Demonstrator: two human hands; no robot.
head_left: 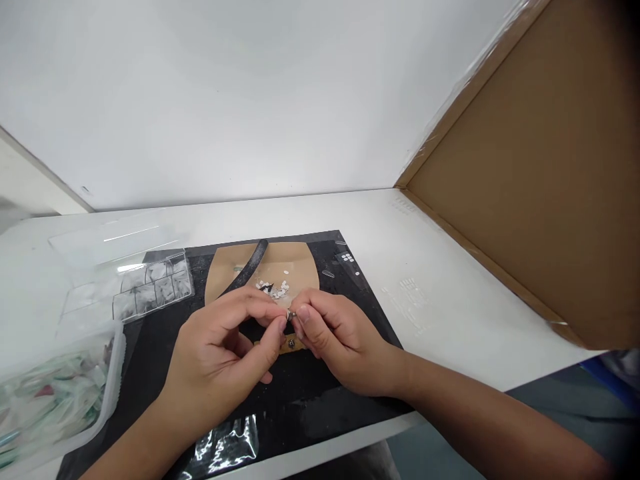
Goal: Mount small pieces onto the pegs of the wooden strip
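My left hand [220, 350] and my right hand [345, 343] meet fingertip to fingertip above the black mat [325, 410]. Between the pinched thumbs and index fingers shows a tiny grey and whitish piece [290, 315], too small to name, with both hands closed on it. Below it, a narrow tan strip [286, 347] bearing a small dark shiny bead [291, 343] is partly hidden by my fingers. Just behind the hands lies a brown card [300, 263] with small white oval pieces [283, 290] scattered on it. A dark curved nail file [254, 261] crosses the card's left side.
At left, an open clear compartment box [187, 293] holds small bags. In front of it a plastic tub [119, 373] contains greenish packets. White oval stickers [347, 257] sit on the mat's right. A clear film [227, 443] lies near the front edge. Cardboard [525, 167] stands at right.
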